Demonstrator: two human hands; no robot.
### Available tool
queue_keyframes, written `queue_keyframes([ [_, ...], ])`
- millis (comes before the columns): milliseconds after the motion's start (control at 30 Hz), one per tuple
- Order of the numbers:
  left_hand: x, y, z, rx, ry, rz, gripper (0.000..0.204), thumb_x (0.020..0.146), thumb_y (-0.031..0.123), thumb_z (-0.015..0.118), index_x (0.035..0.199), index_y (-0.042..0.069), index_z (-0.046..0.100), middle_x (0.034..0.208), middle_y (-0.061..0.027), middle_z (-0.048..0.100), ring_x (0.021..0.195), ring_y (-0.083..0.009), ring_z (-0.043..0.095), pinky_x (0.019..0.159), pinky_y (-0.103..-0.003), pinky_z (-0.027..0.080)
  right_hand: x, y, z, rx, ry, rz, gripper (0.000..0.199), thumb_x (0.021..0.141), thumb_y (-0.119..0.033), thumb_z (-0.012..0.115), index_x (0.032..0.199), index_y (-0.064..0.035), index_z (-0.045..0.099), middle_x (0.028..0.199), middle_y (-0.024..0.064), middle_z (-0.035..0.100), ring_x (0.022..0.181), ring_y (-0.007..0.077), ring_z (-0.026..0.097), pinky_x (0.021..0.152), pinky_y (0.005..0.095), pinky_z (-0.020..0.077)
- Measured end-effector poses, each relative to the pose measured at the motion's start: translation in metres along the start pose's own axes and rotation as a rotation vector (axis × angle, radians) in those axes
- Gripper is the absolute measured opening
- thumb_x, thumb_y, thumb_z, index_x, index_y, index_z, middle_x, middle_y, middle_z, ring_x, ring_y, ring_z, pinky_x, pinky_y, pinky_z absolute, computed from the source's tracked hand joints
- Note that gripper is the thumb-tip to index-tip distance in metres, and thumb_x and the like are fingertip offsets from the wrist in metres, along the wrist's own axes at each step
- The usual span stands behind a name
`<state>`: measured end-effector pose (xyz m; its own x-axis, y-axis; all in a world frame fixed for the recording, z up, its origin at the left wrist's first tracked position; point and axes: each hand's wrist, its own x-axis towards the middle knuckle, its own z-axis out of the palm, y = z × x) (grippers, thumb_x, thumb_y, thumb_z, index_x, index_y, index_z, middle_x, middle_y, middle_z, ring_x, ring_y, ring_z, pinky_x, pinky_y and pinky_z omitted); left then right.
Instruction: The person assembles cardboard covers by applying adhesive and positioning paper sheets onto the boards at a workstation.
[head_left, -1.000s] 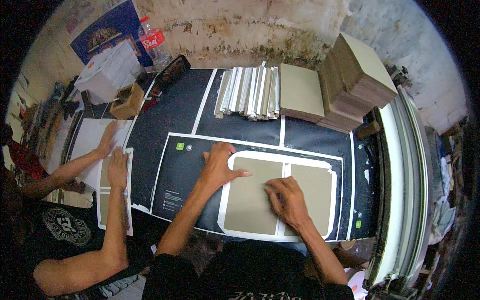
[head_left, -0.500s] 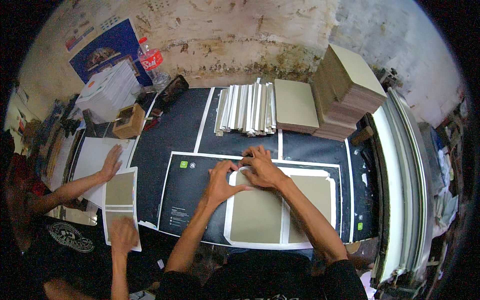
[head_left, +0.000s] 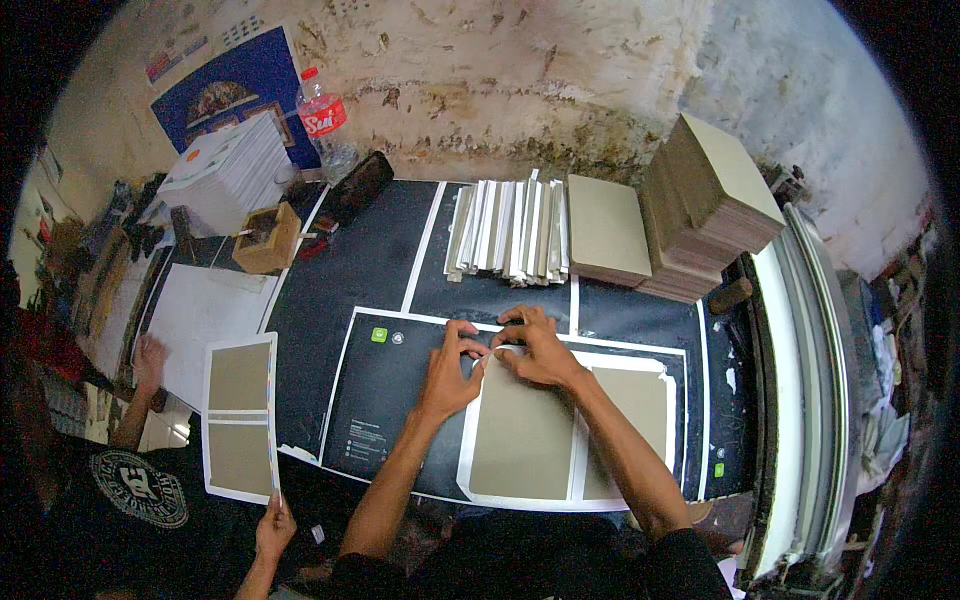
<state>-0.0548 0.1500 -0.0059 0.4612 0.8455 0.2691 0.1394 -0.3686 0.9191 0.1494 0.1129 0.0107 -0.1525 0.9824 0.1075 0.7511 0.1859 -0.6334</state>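
A book cover, made of two grey-brown boards on a sheet with white edges folded in, lies before me on a dark printed sheet. At its far left corner my left hand is closed, thumb and fingers pinching the white edge. From the other side my right hand pinches that corner too, fingers bent and almost touching the left ones. The corner itself is partly hidden by the fingertips. My right forearm crosses over the right board and the strip between the boards.
At the left a co-worker's hand holds a smaller two-board cover. Along the back stand a bundle of strips, stacked boards, a wooden box, a stack of white paper and a bottle. Curved panels border the right.
My hands stay at the same corner, with the fingers drawn closer together. The co-worker's hands have moved off the smaller cover's face; one now grips its near edge. The whole view has shifted slightly.
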Motion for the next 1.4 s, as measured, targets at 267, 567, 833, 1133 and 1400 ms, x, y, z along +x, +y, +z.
queue_keyframes([
  [267,-0.004,-0.004,-0.005,0.122,-0.043,0.030,0.073,0.082,0.003,0.077,0.142,0.002,0.036,0.100,-0.0121,0.073,0.091,-0.0267,0.071,0.086,-0.040,0.054,0.002,-0.003,-0.008,-0.009,-0.025,-0.021,0.028,0.082,-0.018,0.072,0.109,-0.0130,0.077,0.137,0.0135,0.054,0.133,0.0352,0.042,0.113,0.0551,0.0299],
  [567,-0.003,0.004,-0.007,0.126,-0.043,-0.015,0.073,0.082,0.004,0.077,0.143,0.001,0.037,0.096,-0.0114,0.073,0.088,-0.0238,0.070,0.087,-0.039,0.053,-0.006,-0.018,-0.012,-0.158,0.017,-0.201,0.029,0.080,-0.019,0.072,0.108,-0.0100,0.077,0.137,0.0156,0.055,0.133,0.0375,0.041,0.110,0.0563,0.0336],
  [833,-0.001,0.001,-0.003,0.098,0.006,0.020,0.074,0.079,-0.004,0.071,0.143,0.000,0.033,0.089,-0.0140,0.073,0.084,-0.0263,0.071,0.082,-0.037,0.055,-0.002,-0.017,-0.007,-0.107,0.077,-0.223,0.024,0.076,-0.014,0.073,0.098,-0.0064,0.078,0.134,0.0120,0.058,0.131,0.0358,0.043,0.109,0.0551,0.0344],
  [1133,-0.003,-0.010,0.009,0.147,0.111,-0.003,0.071,0.073,-0.003,0.072,0.135,0.002,0.037,0.080,-0.0101,0.071,0.076,-0.0238,0.068,0.076,-0.038,0.055,-0.016,-0.023,0.005,-0.065,0.197,-0.232,0.019,0.077,-0.014,0.073,0.092,-0.0039,0.079,0.144,0.0124,0.051,0.136,0.0381,0.039,0.113,0.0550,0.0343],
  [1400,-0.001,-0.015,0.010,0.189,0.110,-0.033,0.075,0.073,-0.005,0.074,0.137,0.002,0.035,0.086,-0.0096,0.075,0.077,-0.0217,0.071,0.080,-0.033,0.056,-0.020,-0.019,-0.002,-0.083,0.224,-0.298,0.014,0.079,-0.012,0.073,0.090,-0.0054,0.079,0.151,0.0128,0.044,0.140,0.0380,0.037,0.112,0.0563,0.0343],
])
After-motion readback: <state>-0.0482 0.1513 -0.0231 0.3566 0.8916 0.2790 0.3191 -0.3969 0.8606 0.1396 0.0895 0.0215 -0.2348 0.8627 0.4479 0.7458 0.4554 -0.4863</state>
